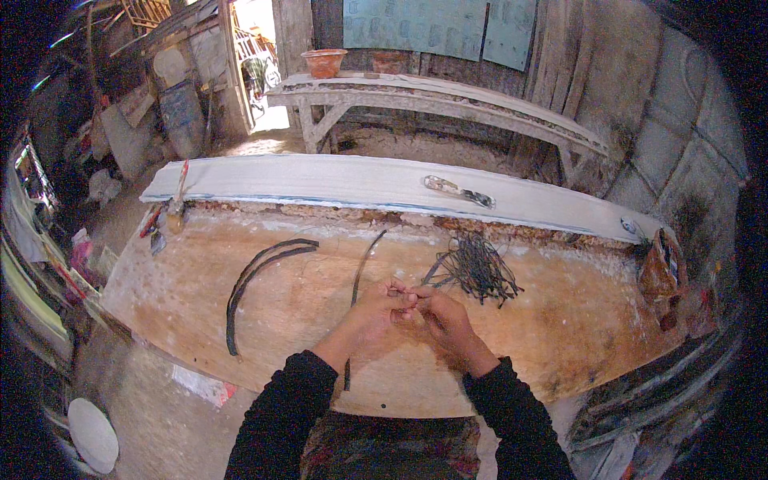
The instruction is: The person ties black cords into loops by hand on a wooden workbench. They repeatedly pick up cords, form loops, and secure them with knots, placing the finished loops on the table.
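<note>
Black, flat, curved strips [238, 290] lay toward the brown wooden surface's [576, 320] left edge; one slender black strip [358, 274] passed beneath the left hand [380, 306]. Its bent fingers met those of the right hand [444, 314], their grasp unclear. Tangled thin black strips [482, 270] lay near the back edge.

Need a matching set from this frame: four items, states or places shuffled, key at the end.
Column 1
1. Tangled black strips
2. Curved black strips
3. Orange pot
4. Left hand and right hand

Column 2
A. On the far bench
B. Fingers close together over the wooden worktop
C. On the worktop, just beyond the right hand
D. On the worktop, left of the left hand

Pairs: 1-C, 2-D, 3-A, 4-B
</note>
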{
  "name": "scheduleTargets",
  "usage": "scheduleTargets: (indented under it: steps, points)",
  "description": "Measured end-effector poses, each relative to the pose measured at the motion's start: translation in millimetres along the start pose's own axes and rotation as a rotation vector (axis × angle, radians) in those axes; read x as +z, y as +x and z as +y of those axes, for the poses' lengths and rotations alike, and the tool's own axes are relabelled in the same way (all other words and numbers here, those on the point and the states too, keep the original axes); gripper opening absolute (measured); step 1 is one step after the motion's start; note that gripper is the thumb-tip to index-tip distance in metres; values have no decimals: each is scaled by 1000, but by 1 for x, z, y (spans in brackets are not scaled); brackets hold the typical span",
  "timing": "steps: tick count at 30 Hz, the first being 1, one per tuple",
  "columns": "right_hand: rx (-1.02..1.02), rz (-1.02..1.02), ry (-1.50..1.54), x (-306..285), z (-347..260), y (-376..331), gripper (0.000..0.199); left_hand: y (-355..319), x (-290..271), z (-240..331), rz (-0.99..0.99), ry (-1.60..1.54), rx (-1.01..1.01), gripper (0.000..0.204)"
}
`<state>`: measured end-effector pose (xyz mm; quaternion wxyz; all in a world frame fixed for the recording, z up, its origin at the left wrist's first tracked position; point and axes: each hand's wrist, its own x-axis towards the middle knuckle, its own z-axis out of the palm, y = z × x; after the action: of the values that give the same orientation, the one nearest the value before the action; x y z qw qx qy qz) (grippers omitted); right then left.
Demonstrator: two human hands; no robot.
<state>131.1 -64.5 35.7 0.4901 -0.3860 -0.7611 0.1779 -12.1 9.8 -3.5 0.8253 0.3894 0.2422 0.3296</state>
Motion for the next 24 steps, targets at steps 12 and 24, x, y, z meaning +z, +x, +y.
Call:
scheduleTargets:
  steps: [12,24]
  points:
    - [15,112,-236,2,20,-11,14,-3,8,10,-52,60,116,38]
    - [6,178,-262,6,27,-10,15,-7,17,9,86,23,135,34]
